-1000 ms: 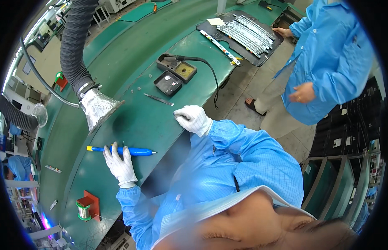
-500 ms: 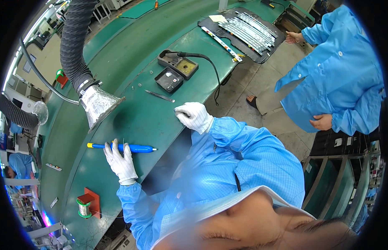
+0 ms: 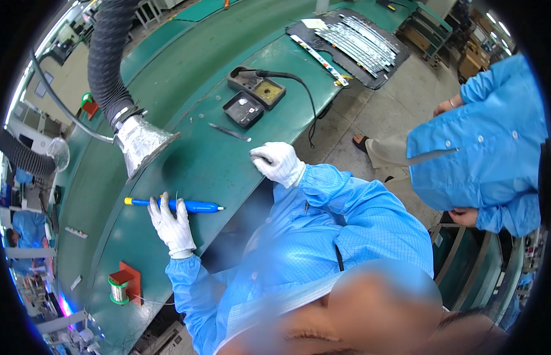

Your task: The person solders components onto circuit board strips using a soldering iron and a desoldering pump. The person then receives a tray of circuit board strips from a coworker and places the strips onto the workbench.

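My left hand (image 3: 170, 225), in a white glove, rests on the green bench with its fingers stretched and spread across a blue desoldering pump (image 3: 201, 206) with a yellow end. A thin wire tip stands up between the fingers; I cannot tell if they grip it. At the bench's near edge my gloved right hand (image 3: 278, 164) is curled into a loose fist, and nothing shows in it. Just beyond it lie metal tweezers (image 3: 230, 132). Farther back sit a soldering iron stand (image 3: 257, 86) with its black-corded iron and a small black tray (image 3: 243, 110).
A foil-covered fume hood (image 3: 139, 145) on a black hose hangs over the bench. A solder spool (image 3: 119, 290) on a red stand is at lower left. Silvery strips (image 3: 358, 44) lie on a black board (image 3: 400, 56). A person in a blue coat (image 3: 476, 142) stands at right.
The person at right has turned and shifted, with one arm drawn back toward the body. My two hands stay in place; the view has tilted slightly.
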`<action>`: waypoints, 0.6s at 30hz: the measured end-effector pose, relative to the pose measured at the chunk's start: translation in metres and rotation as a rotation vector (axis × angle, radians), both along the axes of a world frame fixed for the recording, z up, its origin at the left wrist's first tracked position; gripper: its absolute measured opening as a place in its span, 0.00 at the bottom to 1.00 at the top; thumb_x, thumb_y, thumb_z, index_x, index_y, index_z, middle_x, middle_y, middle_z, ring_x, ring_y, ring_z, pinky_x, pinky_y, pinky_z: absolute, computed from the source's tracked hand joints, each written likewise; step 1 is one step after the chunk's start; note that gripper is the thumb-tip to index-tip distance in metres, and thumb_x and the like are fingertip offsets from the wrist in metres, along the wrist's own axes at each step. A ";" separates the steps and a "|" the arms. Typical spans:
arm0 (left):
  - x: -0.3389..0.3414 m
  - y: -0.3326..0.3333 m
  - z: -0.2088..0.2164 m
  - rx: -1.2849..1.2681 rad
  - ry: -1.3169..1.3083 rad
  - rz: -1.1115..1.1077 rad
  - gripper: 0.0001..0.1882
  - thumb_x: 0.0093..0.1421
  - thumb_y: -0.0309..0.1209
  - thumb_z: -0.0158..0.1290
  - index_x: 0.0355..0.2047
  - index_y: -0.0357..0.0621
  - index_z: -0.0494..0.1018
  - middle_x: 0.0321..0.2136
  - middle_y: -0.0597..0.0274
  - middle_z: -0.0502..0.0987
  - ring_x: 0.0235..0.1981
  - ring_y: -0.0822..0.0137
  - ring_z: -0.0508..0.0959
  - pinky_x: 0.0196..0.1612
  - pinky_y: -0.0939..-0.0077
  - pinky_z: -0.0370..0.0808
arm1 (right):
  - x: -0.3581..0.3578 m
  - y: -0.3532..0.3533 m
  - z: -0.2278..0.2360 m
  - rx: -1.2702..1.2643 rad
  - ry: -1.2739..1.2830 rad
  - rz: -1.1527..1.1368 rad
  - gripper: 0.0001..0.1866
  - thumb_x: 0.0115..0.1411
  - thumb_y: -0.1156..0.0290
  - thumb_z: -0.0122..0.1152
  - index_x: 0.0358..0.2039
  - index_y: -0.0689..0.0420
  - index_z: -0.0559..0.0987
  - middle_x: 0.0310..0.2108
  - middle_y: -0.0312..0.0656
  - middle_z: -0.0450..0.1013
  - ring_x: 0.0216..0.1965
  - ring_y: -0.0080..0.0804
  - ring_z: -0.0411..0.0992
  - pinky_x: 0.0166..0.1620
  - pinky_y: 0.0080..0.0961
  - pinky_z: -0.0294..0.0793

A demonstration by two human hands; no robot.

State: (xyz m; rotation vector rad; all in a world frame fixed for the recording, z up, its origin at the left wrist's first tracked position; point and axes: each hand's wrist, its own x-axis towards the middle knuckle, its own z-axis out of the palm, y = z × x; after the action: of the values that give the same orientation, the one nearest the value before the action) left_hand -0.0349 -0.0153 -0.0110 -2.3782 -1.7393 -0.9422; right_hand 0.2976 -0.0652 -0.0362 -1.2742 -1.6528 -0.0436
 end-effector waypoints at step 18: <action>-0.201 -0.096 0.059 0.486 0.042 0.586 0.26 0.53 0.48 0.61 0.48 0.48 0.78 0.50 0.49 0.76 0.57 0.45 0.72 0.59 0.48 0.67 | -0.026 -0.010 0.002 -0.377 -0.029 0.134 0.10 0.64 0.75 0.61 0.44 0.63 0.83 0.39 0.46 0.81 0.40 0.31 0.79 0.46 0.28 0.77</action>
State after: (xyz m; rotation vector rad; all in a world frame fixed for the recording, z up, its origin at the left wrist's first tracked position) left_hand -0.2357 -0.1111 0.0475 -1.4660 -1.7723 -1.0424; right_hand 0.2712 -0.0750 -0.0346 -1.4399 -1.8246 0.3466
